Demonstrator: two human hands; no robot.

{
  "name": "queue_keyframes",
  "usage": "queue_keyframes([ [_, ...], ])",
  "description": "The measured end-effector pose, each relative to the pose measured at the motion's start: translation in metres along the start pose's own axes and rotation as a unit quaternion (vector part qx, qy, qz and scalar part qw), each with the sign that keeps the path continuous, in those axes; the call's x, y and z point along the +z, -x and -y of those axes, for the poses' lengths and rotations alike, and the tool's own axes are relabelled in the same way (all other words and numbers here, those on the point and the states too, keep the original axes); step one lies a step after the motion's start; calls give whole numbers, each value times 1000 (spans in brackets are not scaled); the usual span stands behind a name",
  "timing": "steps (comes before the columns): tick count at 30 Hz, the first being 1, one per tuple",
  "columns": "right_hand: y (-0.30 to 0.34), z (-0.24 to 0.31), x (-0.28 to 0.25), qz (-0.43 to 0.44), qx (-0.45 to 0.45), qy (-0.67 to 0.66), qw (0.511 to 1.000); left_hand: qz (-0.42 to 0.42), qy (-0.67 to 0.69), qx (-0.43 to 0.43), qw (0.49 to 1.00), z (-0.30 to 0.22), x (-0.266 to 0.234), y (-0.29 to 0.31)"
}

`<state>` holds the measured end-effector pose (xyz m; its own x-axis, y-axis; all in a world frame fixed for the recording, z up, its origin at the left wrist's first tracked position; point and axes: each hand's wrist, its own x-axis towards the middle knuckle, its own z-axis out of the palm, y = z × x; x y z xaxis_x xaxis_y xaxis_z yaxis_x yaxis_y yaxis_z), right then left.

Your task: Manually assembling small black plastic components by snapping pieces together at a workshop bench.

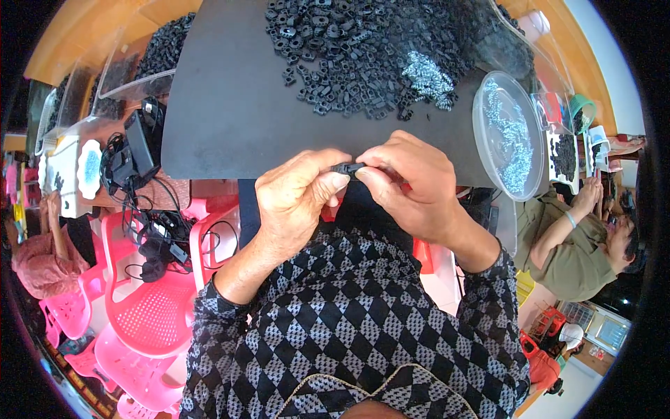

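Hands meet just off the near edge of the grey worktop (223,91), in front of the wearer's diamond-patterned top (363,300). Between them is a small black plastic part (345,168). The left hand (293,199) pinches its left end between thumb and forefinger; the right hand (415,174) has thumb and forefinger closed narrowly on its right end. The fingertips cover much of the part, so its full shape is hard to make out, as is whether it is one piece or several joined. The remaining fingers of both hands are curled, and whether anything else lies in the palms cannot be told. A red object (333,209) shows below the hands, mostly hidden; its kind is unclear.

On the worktop, a heap of black plastic parts (363,56) runs out of view at the top edge. A small mound of silvery springs (428,78) rests on the heap's right side. Right of that, a clear round tray (479,133) holds more springs, too fine to separate.

At left, a clear bin (132,89) of black pieces is bent by the lens, near a tangle of black cables and a pink chair (150,318). Co-workers at both sides are partly cut off.
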<state>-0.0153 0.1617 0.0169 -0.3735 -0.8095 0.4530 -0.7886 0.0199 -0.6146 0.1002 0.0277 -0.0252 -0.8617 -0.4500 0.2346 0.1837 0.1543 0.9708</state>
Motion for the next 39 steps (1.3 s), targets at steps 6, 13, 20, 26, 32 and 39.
queue_keyframes([
  [6,-1,4,-1,-19,68,-51,996,-8,70,-48,996,0,0,3],
  [13,-1,0,4,-18,18,-16,1000,-7,11,6,1000,2,-2,0],
  [20,-6,-2,3,16,-29,4,999,5,-50,68,996,1,-4,-2],
  [26,-3,-5,6,38,-15,-2,999,29,-67,85,994,-1,-4,-3],
  [32,4,-6,12,-4,-63,19,998,17,-91,88,992,-1,-1,-3],
  [39,13,-8,17,13,-45,53,997,8,-181,170,969,3,2,-3],
])
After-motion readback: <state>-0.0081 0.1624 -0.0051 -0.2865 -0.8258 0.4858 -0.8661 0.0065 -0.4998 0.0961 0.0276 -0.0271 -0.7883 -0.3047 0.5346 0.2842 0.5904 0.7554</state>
